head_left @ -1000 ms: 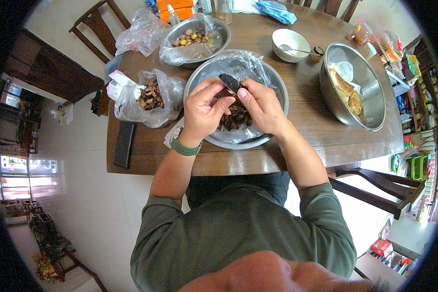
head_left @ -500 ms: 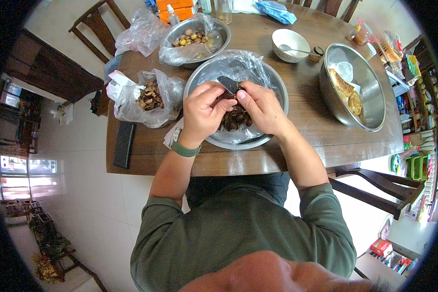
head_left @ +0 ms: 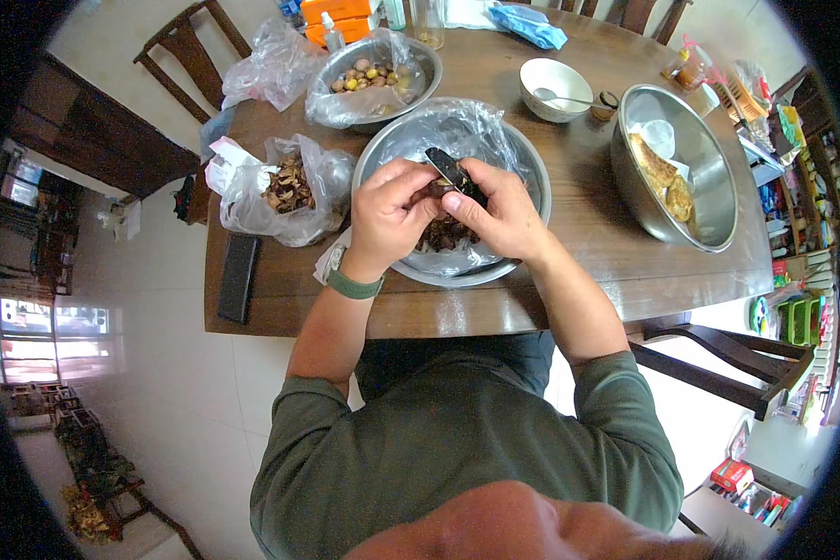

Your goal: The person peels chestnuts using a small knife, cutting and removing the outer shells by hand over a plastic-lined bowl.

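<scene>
1. Above the basin (head_left: 457,279), both hands meet close together, probably so that whatever drops falls into it rather than onto the table (head_left: 607,289).
2. Over the basin's middle, the right hand (head_left: 506,207) is curled around a black knife (head_left: 443,165), its blade slanting away and leftward; the thumb sits forward near the blade, which would suit short, controlled strokes.
3. The left hand (head_left: 387,213), also over the basin, has its fingertips pinched on a small brown piece (head_left: 437,189) right beside the knife. Fingers cover most of it; the pinch seems meant to steady it against the blade.
4. Inside the basin, dark brown lumps (head_left: 448,235) lie on clear plastic (head_left: 485,131), apparently a liner to keep the metal clean.
5. Left of the basin, a bag (head_left: 331,191) has its mouth spread, dry brown scraps (head_left: 287,187) inside, within easy reach.
6. Beyond the basin, toward its left, a metal bowl (head_left: 433,82) holds round nuts (head_left: 369,75), perhaps kept as a separate lot.
7. Well right of the basin, a large bowl (head_left: 637,201) holds browned flat cakes (head_left: 665,177), seemingly placed out of the arms' way.
</scene>
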{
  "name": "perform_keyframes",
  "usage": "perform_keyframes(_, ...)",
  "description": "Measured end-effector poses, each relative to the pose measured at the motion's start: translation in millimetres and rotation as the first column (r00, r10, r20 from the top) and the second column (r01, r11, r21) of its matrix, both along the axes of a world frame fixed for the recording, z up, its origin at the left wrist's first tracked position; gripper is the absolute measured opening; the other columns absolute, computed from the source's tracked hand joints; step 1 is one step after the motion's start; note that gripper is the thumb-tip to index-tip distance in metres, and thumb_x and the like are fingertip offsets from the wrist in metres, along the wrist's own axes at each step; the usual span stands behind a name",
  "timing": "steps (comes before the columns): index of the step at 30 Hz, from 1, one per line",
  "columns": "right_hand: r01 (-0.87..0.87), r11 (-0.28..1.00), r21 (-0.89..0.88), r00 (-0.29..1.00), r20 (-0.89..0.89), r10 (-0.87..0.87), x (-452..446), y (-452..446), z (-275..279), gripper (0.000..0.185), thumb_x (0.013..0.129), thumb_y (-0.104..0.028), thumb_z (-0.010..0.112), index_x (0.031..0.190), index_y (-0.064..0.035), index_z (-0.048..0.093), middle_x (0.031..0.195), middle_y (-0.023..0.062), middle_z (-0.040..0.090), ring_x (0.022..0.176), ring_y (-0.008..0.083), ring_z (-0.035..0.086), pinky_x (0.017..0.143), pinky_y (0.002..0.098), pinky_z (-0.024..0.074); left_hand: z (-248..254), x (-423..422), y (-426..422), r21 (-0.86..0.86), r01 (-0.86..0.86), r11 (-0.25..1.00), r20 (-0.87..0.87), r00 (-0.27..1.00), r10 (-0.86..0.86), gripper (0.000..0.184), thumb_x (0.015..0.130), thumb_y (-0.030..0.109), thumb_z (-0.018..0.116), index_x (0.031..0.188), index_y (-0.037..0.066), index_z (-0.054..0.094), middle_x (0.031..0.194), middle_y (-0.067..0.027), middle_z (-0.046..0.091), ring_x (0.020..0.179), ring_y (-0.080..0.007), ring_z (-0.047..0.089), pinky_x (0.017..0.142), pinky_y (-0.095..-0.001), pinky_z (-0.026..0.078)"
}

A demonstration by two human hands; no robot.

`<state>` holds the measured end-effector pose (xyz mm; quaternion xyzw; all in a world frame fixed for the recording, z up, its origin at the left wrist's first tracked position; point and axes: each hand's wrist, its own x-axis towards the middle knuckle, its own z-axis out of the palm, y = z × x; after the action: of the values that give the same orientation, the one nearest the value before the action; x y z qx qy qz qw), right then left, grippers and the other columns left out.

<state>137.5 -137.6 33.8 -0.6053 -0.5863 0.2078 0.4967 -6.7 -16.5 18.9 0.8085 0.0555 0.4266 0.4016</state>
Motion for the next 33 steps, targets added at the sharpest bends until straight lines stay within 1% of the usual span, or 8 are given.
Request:
perform_keyframes(5,0.038,0.999,0.004,0.996,0.078,-0.038,0.5,0.7,-0.1,0.040,0.089,-0.042,0.062,0.089,-0.0022,0.059,0.075,0.0210,0.061,0.072,0.0406,0.060,0.065,0.0431,0.0464,7.1,-2.5,-0.4,0.321,-0.131,0.938,0.005,0.991,0.137,0.031,0.075,0.000,0.074,0.105,0.000,0.068,0.090,-0.0123,0.065,0.076,-0.0252,0.065,0.066,-0.0313,0.053)
perform_keyframes(14,0.050,0.998,0.027,0.996,0.079,-0.052,-0.9,2.7,-0.1,0.038,0.089,-0.040,0.063,0.087,-0.0026,0.059,0.073,0.0204,0.060,0.071,0.0401,0.060,0.063,0.0433,0.0458,2.8,-3.2,-1.3,0.352,-0.177,0.919,0.043,0.984,0.173,0.035,0.074,-0.002,0.072,0.108,0.001,0.067,0.091,-0.0128,0.065,0.078,-0.0279,0.065,0.068,-0.0332,0.053)
perform_keyframes(19,0.118,0.989,0.093,0.985,0.114,-0.128,0.9,2.0,-2.9,0.037,0.084,-0.039,0.068,0.086,-0.0031,0.059,0.074,0.0184,0.060,0.071,0.0371,0.060,0.063,0.0412,0.0457,9.8,-1.4,-5.7,0.326,-0.183,0.927,0.065,0.983,0.171,0.036,0.075,-0.005,0.070,0.110,0.000,0.067,0.092,-0.0126,0.065,0.079,-0.0264,0.065,0.069,-0.0324,0.053)
perform_keyframes(22,0.125,0.987,0.103,0.989,0.066,-0.132,0.2,1.0,-2.1,0.036,0.082,-0.036,0.072,0.085,-0.0034,0.059,0.075,0.0151,0.061,0.070,0.0298,0.060,0.064,0.0378,0.0459,9.4,0.4,-6.0,0.304,-0.180,0.935,0.090,0.983,0.160,0.037,0.074,-0.007,0.069,0.111,0.000,0.067,0.094,-0.0126,0.066,0.082,-0.0253,0.066,0.071,-0.0316,0.054)
perform_keyframes(25,0.039,0.996,0.074,0.997,-0.072,-0.034,1.4,0.8,-0.8,0.033,0.081,-0.032,0.074,0.087,-0.0034,0.059,0.074,0.0122,0.061,0.069,0.0223,0.058,0.064,0.0345,0.0461,9.8,1.6,-5.4,0.317,-0.187,0.930,0.120,0.980,0.156,0.039,0.074,-0.007,0.069,0.112,0.000,0.067,0.096,-0.0125,0.066,0.084,-0.0251,0.067,0.073,-0.0311,0.054)
perform_keyframes(28,0.041,0.999,0.023,0.997,-0.062,-0.039,-0.1,0.8,1.6,0.028,0.083,-0.026,0.074,0.085,-0.0032,0.057,0.074,0.0017,0.055,0.070,0.0090,0.048,0.063,0.0256,0.0403,7.7,2.4,-5.6,0.303,-0.161,0.939,0.105,0.985,0.135,0.040,0.074,-0.008,0.069,0.113,0.000,0.066,0.100,-0.0131,0.066,0.085,-0.0250,0.067,0.074,-0.0311,0.055)
perform_keyframes(31,0.037,0.999,0.036,0.993,-0.116,-0.032,1.6,1.5,-2.2,0.026,0.084,-0.023,0.074,0.088,-0.0031,0.058,0.076,0.0010,0.056,0.071,0.0080,0.049,0.064,0.0248,0.0417,7.8,2.1,-7.4,0.148,-0.052,0.988,0.056,0.997,0.044,0.038,0.078,-0.006,0.067,0.116,-0.001,0.064,0.104,-0.0146,0.065,0.087,-0.0236,0.067,0.075,-0.0306,0.055)
perform_keyframes(33,0.047,0.997,0.062,0.989,-0.143,-0.037,2.2,1.8,-4.1,0.027,0.084,-0.026,0.073,0.090,-0.0034,0.059,0.075,0.0061,0.060,0.070,0.0128,0.053,0.065,0.0289,0.0446,6.8,1.7,-4.6,0.077,0.034,0.996,0.051,0.998,-0.038,0.035,0.081,-0.004,0.066,0.117,-0.002,0.063,0.107,-0.0155,0.065,0.089,-0.0223,0.067,0.076,-0.0297,0.055)
